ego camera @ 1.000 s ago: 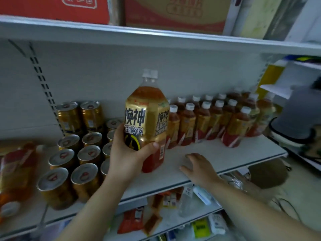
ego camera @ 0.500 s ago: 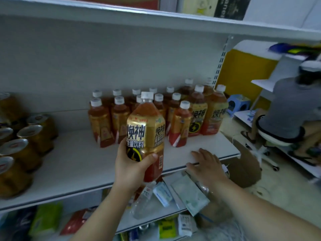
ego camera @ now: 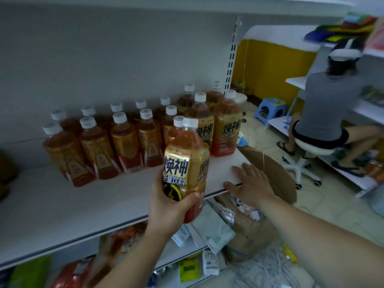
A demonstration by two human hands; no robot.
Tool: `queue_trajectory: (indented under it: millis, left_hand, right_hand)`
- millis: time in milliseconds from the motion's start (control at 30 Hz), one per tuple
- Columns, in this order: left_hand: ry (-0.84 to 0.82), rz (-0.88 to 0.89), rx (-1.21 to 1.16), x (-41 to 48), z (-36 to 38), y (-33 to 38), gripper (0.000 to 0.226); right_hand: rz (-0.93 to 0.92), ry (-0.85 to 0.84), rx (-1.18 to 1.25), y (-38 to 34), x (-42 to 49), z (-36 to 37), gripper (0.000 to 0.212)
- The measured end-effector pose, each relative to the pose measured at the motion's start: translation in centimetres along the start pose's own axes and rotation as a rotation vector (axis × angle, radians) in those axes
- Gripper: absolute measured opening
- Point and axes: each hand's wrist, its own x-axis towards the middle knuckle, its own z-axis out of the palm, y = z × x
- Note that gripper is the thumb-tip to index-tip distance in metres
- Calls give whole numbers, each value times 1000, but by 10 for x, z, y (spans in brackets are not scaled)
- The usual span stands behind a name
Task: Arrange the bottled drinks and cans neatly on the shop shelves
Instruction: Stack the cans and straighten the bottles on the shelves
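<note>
Left grip [ego camera: 170, 206]: closed round the lower body of a large gold-labelled bottle [ego camera: 185, 161], thumb across the front. The bottle is upright, held at the front edge of the white shelf [ego camera: 72, 204], not resting on it. Right grip [ego camera: 252, 183]: flat, fingers straight, on the shelf corner just right of that bottle. Beyond the left grip stand matching large bottles [ego camera: 227, 127]. Beyond and to its left are rows of small bottles [ego camera: 124, 146]. A cardboard box [ego camera: 278, 173] lies below the right grip.
</note>
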Motion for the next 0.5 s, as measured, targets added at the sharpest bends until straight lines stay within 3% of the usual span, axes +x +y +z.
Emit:
queue_trajectory:
  millis: [167,300,500]
  left_hand:
    - [43,43,42,11,51,-7,77]
    - [168,17,89,21,89,-21,92]
    - [398,-20,181,35,132,-31,113]
  right_hand:
    - [-88,-79,17,27,20,-8,78]
    - [-177,-134,43,41,33,-11,77]
    - [-278,-85,50,51,37,-4,75]
